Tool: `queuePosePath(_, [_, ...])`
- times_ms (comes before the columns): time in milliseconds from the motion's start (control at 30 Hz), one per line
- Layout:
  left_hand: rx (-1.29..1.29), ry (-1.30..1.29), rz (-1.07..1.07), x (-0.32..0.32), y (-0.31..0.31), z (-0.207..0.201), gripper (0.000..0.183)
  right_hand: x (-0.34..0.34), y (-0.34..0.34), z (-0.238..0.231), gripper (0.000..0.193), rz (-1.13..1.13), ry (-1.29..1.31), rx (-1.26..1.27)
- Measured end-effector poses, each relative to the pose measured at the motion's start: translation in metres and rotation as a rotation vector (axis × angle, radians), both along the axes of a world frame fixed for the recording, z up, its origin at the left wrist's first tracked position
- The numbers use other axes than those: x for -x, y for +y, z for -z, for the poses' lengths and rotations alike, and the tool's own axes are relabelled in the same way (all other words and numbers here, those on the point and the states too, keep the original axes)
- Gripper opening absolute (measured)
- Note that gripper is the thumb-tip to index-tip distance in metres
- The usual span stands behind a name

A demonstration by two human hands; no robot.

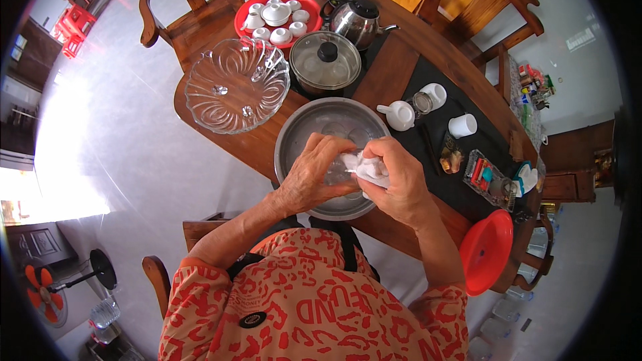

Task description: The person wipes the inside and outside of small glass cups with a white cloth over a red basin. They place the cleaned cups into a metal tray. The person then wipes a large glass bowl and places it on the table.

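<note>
Above a grey metal basin (286,188) my two hands meet. My left hand (309,177) is closed around what looks like a small clear glass cup (336,172), partly hidden by the fingers. Pinched in my right hand (403,184) is a crumpled white tissue or cloth (372,168), pressed against the cup's rim. Round glassy shapes show faintly in the bottom of the basin. Just beyond it stands a pot with a glass lid (326,70), and a large clear glass bowl (221,103) with small feet rests upside down to its left.
A red tray (245,10) of white teaware and a steel kettle (354,23) stand at the back. Right of the basin are a white pitcher (400,115), a white mug (463,126) and a glass tray (483,190). A red basin (495,247) sits at the table's right edge.
</note>
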State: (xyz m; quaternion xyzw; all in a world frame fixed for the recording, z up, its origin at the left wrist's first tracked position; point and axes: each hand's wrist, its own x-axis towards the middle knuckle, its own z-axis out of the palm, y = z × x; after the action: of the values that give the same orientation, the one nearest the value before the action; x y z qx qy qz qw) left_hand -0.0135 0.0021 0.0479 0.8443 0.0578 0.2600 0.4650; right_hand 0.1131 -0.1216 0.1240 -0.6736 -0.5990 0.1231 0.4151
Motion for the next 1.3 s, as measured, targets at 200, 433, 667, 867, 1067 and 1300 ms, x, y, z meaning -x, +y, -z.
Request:
queuePosePath(200, [0.047, 0.017, -0.017, 0.003, 0.003, -0.010, 0.062, -0.011, 0.017, 0.008, 0.041, 0.063, -0.142, -0.149])
queuePosePath(433, [-0.039, -0.011, -0.098, 0.008, 0.005, -0.008, 0.060, -0.006, 0.011, 0.012, 0.032, 0.145, -0.135, 0.077])
queuePosePath(667, [-0.057, -0.027, -0.128, 0.013, 0.007, -0.009, 0.058, 0.002, -0.006, -0.009, 0.023, 0.120, 0.216, 0.248])
queuePosePath(867, [-0.065, -0.061, -0.199, 0.014, 0.008, -0.012, 0.059, 0.029, 0.011, -0.007, 0.022, 0.156, 0.410, 0.054])
queuePosePath(1067, [-0.021, -0.057, -0.183, 0.029, 0.018, -0.016, 0.064, 0.027, 0.006, -0.014, 0.025, -0.048, 0.365, 0.010])
queuePosePath(1300, [0.877, -0.232, 0.034, 0.030, 0.018, -0.017, 0.070, 0.051, 0.026, 0.026, 0.037, 0.410, -0.050, -0.507])
